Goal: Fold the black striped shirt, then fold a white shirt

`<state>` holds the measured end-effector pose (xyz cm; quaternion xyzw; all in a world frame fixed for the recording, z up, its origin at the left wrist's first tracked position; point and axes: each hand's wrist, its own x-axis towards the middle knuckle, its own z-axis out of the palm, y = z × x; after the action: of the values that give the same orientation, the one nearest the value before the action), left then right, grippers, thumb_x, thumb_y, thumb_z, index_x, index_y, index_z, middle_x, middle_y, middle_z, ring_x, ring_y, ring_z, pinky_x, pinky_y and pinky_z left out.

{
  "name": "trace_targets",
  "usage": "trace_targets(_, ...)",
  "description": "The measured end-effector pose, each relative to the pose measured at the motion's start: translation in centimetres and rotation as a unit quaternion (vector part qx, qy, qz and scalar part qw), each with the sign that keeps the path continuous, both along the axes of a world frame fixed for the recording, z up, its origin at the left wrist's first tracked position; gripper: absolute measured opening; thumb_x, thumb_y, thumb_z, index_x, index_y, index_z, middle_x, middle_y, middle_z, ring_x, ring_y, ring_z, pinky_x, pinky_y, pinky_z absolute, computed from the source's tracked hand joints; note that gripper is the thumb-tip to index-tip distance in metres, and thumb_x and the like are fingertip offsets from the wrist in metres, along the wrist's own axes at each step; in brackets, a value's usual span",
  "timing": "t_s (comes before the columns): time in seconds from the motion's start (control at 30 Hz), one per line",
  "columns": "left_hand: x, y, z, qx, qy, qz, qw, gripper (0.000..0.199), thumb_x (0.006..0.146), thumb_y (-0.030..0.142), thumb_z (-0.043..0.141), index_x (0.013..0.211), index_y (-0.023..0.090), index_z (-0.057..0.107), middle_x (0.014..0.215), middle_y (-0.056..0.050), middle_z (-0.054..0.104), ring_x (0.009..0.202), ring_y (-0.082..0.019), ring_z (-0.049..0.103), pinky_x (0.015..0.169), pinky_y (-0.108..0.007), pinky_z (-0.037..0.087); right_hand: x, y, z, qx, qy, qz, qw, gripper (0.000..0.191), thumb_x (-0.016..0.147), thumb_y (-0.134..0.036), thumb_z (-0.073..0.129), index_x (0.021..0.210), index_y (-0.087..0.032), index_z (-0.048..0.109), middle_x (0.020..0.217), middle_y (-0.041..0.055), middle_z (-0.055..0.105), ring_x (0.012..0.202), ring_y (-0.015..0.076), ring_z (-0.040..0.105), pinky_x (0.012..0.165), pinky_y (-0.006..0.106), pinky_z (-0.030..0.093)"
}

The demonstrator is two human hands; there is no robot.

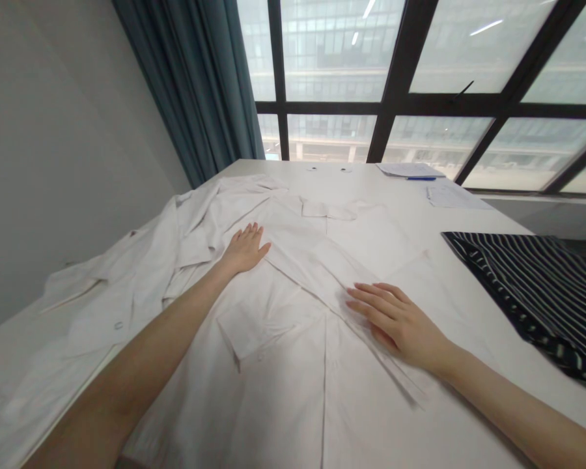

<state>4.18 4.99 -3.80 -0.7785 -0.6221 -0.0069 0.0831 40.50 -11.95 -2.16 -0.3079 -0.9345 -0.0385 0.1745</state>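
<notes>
White shirt spread across middle of tabletop, from near edge toward far edge. Left hand flat on it, thumb apart from fingers. Right hand: fingers extended over its fabric, unclenched; palm contact cannot be told. Striped cloth along right edge.

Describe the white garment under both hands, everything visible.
The white garment looks like a long, collared shirt or coat in thin, smooth woven cloth, lightly creased. It lies spread on the white table, collar toward the window, its front seam running toward the wearer of the camera. Sleeves lie folded across the front, one cuff left of the seam. The left hand rests flat on it; the right hand is at a sleeve's edge.
</notes>
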Motion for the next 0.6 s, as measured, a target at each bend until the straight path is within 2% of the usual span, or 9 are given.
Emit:
trace_targets(0.17, -0.1, 0.0, -0.2, 0.009, -0.019, -0.004, 1.0, 0.065, 0.1, 0.045, 0.024, 0.15, 0.005, 0.031, 0.158, -0.019, 0.026, 0.149, -0.028, 0.02, 0.119, -0.045, 0.02, -0.6, -0.1, 0.6, -0.129, -0.016, 0.02, 0.991, 0.049, 0.1, -0.025, 0.041, 0.148, -0.025, 0.04, 0.153, 0.006, 0.042, 0.143, 0.0206, 0.034, 0.114, 0.046, 0.034)
trace_targets(0.3, -0.2, 0.0, -0.2, 0.007, -0.041, -0.008, 0.999, 0.064, 0.099, 0.045, 0.026, 0.149, 0.007, 0.033, 0.158, -0.018, 0.027, 0.149, -0.028, 0.02, 0.119, -0.045, 0.02, -0.5, 0.0, 1.0, -0.181, -0.02, 0.029, 0.983, 0.055, 0.099, -0.037, 0.046, 0.152, -0.03, 0.034, 0.157, 0.0054, 0.035, 0.146, 0.0235, 0.028, 0.116, 0.05, 0.029)
trace_targets(0.47, -0.3, 0.1, -0.2, 0.015, -0.049, -0.014, 0.999, 0.061, 0.099, 0.046, 0.027, 0.149, 0.01, 0.035, 0.158, -0.017, 0.028, 0.148, -0.028, 0.021, 0.118, -0.047, 0.022, -0.3, 0.0, 1.2, -0.205, -0.008, 0.037, 0.978, 0.056, 0.095, -0.045, 0.052, 0.149, -0.031, 0.04, 0.158, 0.0054, 0.034, 0.146, 0.026, 0.027, 0.116, 0.051, 0.028)
trace_targets(0.53, -0.3, 0.1, -0.2, 0.016, -0.043, -0.014, 0.999, 0.062, 0.1, 0.045, 0.027, 0.149, 0.008, 0.035, 0.158, -0.018, 0.028, 0.148, -0.028, 0.021, 0.118, -0.046, 0.021, -0.3, 0.2, 1.0, -0.227, 0.024, 0.031, 0.973, 0.049, 0.096, -0.044, 0.051, 0.143, -0.03, 0.049, 0.154, 0.0053, 0.041, 0.144, 0.0252, 0.031, 0.115, 0.05, 0.031)
trace_targets(0.6, -0.2, 0.0, -0.1, 0.016, -0.037, -0.015, 0.999, 0.061, 0.1, 0.044, 0.027, 0.148, 0.007, 0.035, 0.158, -0.018, 0.027, 0.149, -0.028, 0.02, 0.118, -0.046, 0.021, -0.2, 0.4, 0.7, -0.259, 0.104, 0.0, 0.96, 0.039, 0.098, -0.041, 0.046, 0.132, -0.028, 0.06, 0.143, 0.0058, 0.055, 0.137, 0.0234, 0.043, 0.112, 0.047, 0.037)
